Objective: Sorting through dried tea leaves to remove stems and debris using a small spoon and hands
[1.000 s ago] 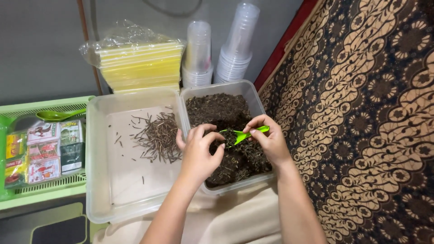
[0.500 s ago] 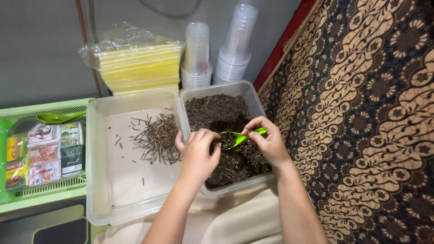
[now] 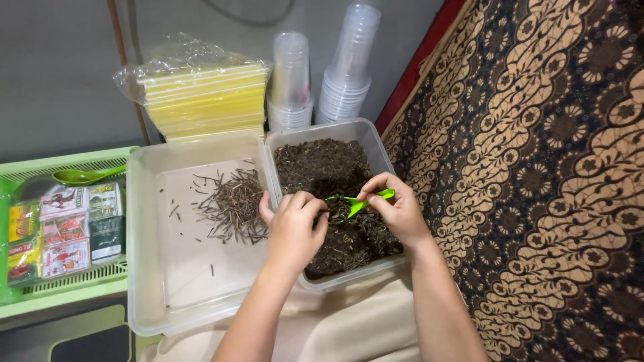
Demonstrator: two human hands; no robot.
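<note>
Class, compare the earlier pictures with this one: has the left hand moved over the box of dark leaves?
Hardly: against the box's rim, the left hand stays put, its fingers curling in closer to the green scoop.

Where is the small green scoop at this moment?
In the head view, the small green scoop is pinched in the right hand, over the dark loose material in the right clear container, just right of the left hand.

Head view, steeply downward, close.
</note>
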